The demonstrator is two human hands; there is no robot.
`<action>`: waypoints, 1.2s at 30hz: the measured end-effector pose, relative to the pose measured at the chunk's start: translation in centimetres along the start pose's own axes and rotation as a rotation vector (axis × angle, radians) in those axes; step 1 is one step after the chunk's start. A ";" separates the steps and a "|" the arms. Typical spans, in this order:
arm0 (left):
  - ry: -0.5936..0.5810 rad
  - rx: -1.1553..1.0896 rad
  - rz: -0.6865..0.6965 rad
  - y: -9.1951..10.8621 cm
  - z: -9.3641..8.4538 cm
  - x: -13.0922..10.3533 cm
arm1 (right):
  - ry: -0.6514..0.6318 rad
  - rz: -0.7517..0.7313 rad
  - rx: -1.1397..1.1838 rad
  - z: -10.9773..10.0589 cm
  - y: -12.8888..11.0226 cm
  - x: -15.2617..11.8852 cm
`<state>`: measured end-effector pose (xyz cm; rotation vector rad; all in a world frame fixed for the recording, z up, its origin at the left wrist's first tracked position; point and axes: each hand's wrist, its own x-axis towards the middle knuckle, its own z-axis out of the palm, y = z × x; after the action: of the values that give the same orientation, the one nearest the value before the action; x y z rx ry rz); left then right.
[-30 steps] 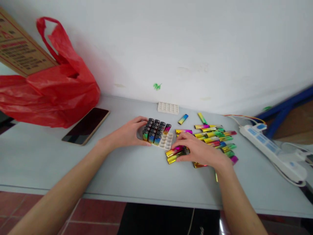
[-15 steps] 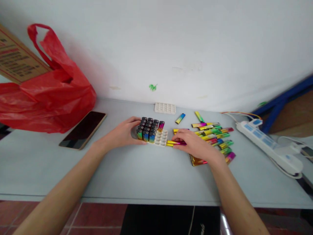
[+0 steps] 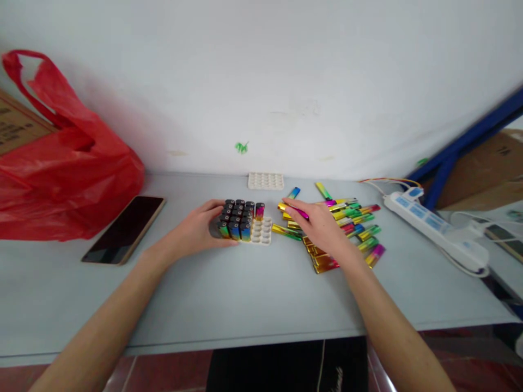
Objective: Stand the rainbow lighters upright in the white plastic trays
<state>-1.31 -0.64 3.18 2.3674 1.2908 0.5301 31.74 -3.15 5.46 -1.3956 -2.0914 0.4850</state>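
Note:
Shiny lighters with black tops [image 3: 237, 216] stand upright in rows in a white holed tray [image 3: 261, 232]. My left hand [image 3: 199, 228] is curved around the left side of this block, thumb at the front and fingers behind. On the tray's right side, bare holes show beside a single magenta-and-gold lighter [image 3: 260, 211] at the back. My right hand [image 3: 324, 226] pinches a yellow-and-magenta lighter [image 3: 301, 213], raised slightly at the left edge of a loose pile of lighters [image 3: 347, 223]. A yellow-green lighter [image 3: 286, 232] lies between the tray and the pile.
Another white holed tray [image 3: 265, 181] lies against the wall. A phone [image 3: 125, 230] and a red plastic bag [image 3: 77, 169] with a carton are on the left. At right sit a white power strip [image 3: 435, 231] with cables and a blue frame [image 3: 457, 152].
My right hand has lifted its lighter up and back, away from the tray's right edge, and the lighter is now tilted. My left hand stays around the block. The whole view has shifted slightly.

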 end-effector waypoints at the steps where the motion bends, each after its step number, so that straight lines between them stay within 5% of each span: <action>1: 0.004 0.001 0.002 0.0 0.0 0.0 | 0.029 0.025 0.021 0.1 0.0 0.0; 6: 0.000 -0.009 -0.012 -0.1 0.3 0.1 | 0.093 0.111 0.225 0.8 -0.1 0.1; 17: 0.022 -0.024 0.011 0.3 1.1 0.1 | -0.102 0.248 0.867 2.0 -1.2 0.2; 36: 0.001 -0.036 0.010 0.4 1.3 0.2 | 0.043 0.483 0.657 3.7 -1.3 0.3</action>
<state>-0.32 -0.89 2.25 2.3454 1.2604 0.5531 28.35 -3.33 3.40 -1.4534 -1.3425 1.1940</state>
